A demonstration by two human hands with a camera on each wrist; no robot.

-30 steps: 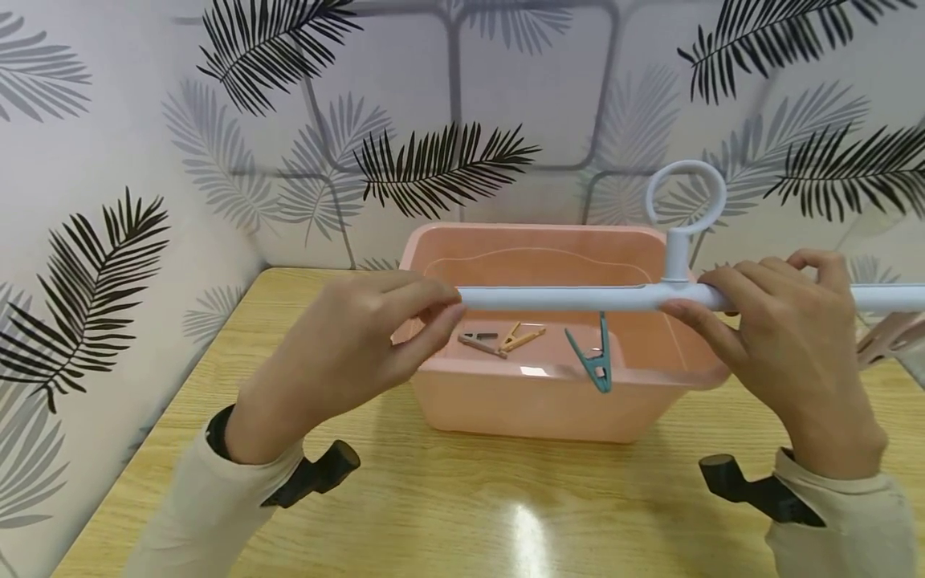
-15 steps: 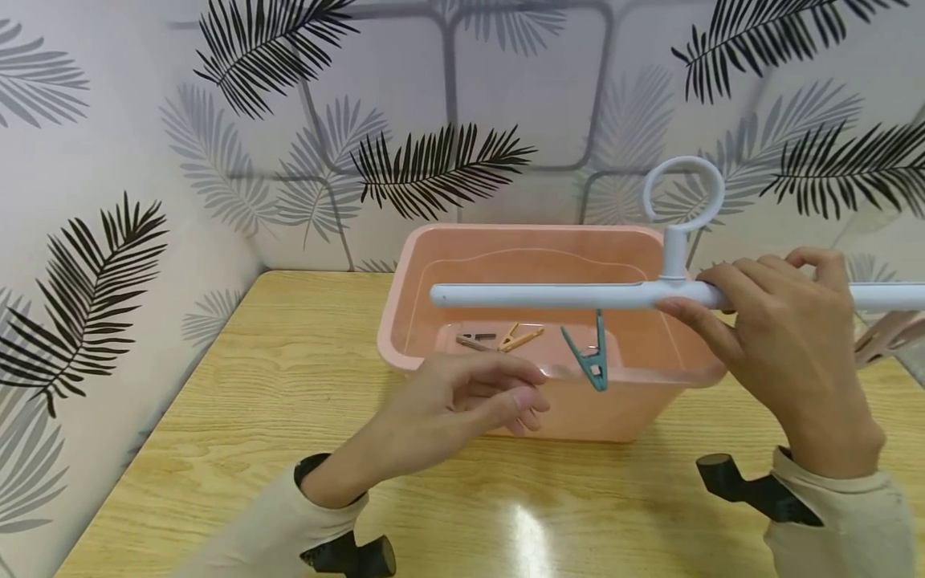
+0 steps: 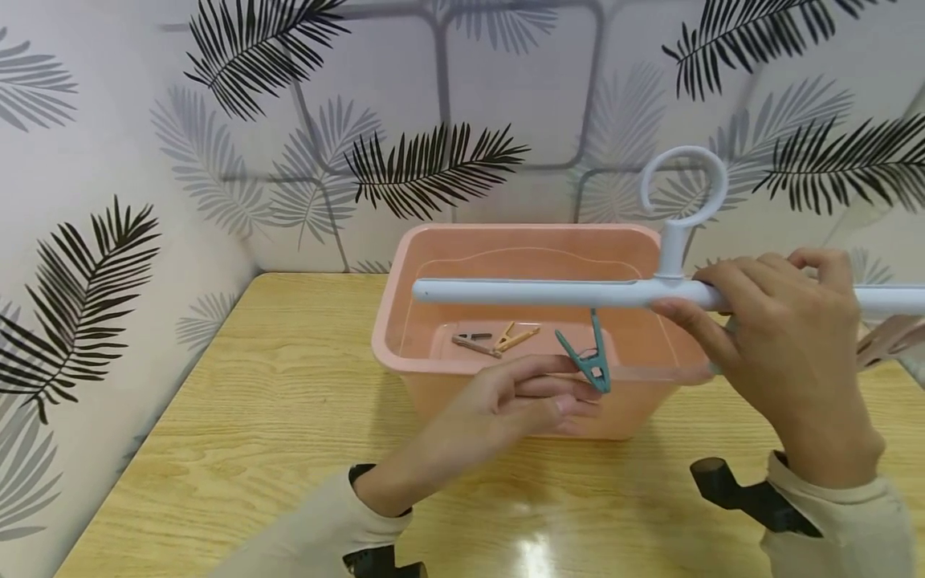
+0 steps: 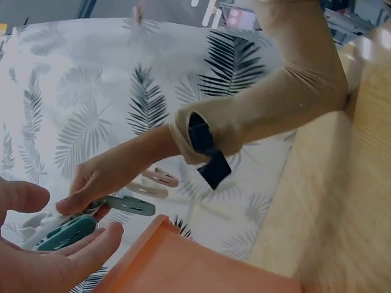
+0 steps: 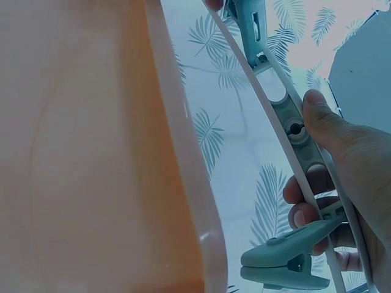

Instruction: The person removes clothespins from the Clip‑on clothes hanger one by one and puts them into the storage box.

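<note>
Over the table: the right hand (image 3: 784, 345) grips a pale blue clothes hanger bar (image 3: 535, 292) just beside its hook (image 3: 682, 189), fingers curled over the top, thumb beneath; the bar runs level across the pink basin (image 3: 462, 368).
Teal peg: a teal clothespin (image 3: 592, 359) hangs clipped under the bar, left of the right hand, above the basin's front rim.
Left hand: the left hand (image 3: 506, 401) is at the teal clothespin, fingers extended and loosely parted, fingertips just beside or touching its lower end; the head view does not settle which. In the left wrist view the clothespin (image 4: 66, 233) lies between thumb and fingers, not clamped.
Basin: stands on the wooden table (image 3: 289, 417) against the palm-leaf wall; on its floor lie a brown clothespin (image 3: 473, 343) and a yellow clothespin (image 3: 518, 338), close together.
Right end of bar: more pegs hang there, a pink clothespin (image 3: 885, 341) past the right hand.
Right wrist view: another teal peg (image 5: 287, 259) sits clipped on the bar by the fingers.
</note>
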